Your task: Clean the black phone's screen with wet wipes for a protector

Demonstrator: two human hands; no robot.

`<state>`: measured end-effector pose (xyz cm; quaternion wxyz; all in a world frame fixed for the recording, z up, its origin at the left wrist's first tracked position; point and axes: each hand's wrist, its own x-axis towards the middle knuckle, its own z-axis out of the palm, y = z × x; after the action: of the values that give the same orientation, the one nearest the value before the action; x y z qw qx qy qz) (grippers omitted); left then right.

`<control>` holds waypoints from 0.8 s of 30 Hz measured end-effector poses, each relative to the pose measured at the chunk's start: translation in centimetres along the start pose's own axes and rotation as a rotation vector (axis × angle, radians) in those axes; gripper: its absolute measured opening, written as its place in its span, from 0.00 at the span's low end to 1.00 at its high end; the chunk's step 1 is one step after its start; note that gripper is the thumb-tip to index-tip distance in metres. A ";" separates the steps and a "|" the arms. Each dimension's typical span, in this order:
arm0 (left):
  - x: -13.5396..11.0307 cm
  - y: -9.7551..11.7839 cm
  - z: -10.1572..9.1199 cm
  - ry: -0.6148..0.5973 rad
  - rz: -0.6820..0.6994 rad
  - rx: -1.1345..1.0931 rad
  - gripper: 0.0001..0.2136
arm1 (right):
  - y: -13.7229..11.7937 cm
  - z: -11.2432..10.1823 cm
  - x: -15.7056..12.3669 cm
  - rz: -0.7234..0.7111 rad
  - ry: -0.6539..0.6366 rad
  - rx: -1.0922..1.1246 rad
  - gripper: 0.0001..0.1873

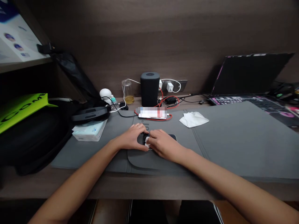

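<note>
A dark smartphone [173,137] lies flat on the grey desk mat [235,146], mostly covered by my hands. My left hand [132,137] grips its left end, with the thumb on the near edge and the fingers on the far edge. A small piece of white tissue [147,142] is pinched in the closed fingers of my right hand [164,143], against the phone's surface. Part of that tissue is hidden under the fingers. Beyond my right hand, a crumpled white tissue [194,119] rests on the mat.
Behind my hands lies another phone [153,113] with a red cable. A black speaker [150,89] and a glass jar [128,91] stand at the wall. On the left are a tissue pack [90,130] and a black headset [91,113]; an open laptop [252,74] is at the right.
</note>
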<state>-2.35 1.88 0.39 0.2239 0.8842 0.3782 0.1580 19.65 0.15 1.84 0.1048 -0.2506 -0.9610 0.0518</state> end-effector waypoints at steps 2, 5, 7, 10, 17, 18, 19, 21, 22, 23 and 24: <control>0.0 -0.2 0.1 -0.001 -0.002 0.007 0.26 | 0.0 0.4 1.1 -0.015 0.011 0.009 0.07; 0.1 -0.2 0.1 -0.013 -0.005 0.016 0.27 | 0.4 0.6 1.9 -0.019 0.023 0.010 0.06; 0.1 -0.1 0.0 -0.020 -0.007 0.020 0.26 | 0.8 0.5 1.8 -0.006 0.029 -0.006 0.08; 0.0 0.1 -0.2 -0.009 -0.012 0.018 0.25 | 1.7 0.0 0.9 0.035 0.031 -0.032 0.10; -0.1 0.1 -0.2 -0.007 -0.007 -0.007 0.26 | 4.6 -1.7 -2.7 0.150 0.034 -0.022 0.12; -0.1 0.1 -0.2 -0.006 -0.008 -0.008 0.26 | 4.7 -1.9 -3.2 0.158 0.036 -0.015 0.12; -0.1 0.1 -0.2 -0.005 -0.008 -0.006 0.26 | 4.7 -2.0 -3.8 0.165 0.039 -0.010 0.12; -0.1 0.1 -0.2 -0.005 -0.002 0.001 0.26 | 4.3 -2.3 -5.0 0.178 0.048 -0.005 0.13; -0.1 0.1 -0.2 -0.006 0.001 0.005 0.26 | 3.9 -2.4 -5.6 0.182 0.051 -0.003 0.13; -0.1 0.1 -0.2 -0.007 0.004 0.007 0.27 | 3.5 -2.5 -6.2 0.185 0.055 0.000 0.13; -0.1 0.0 -0.2 -0.008 0.005 0.008 0.27 | 3.2 -2.6 -6.7 0.187 0.054 0.002 0.14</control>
<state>-2.49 1.85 0.59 0.2217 0.8867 0.3756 0.1534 27.42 -0.27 2.68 0.1258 -0.3402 -0.9303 0.0554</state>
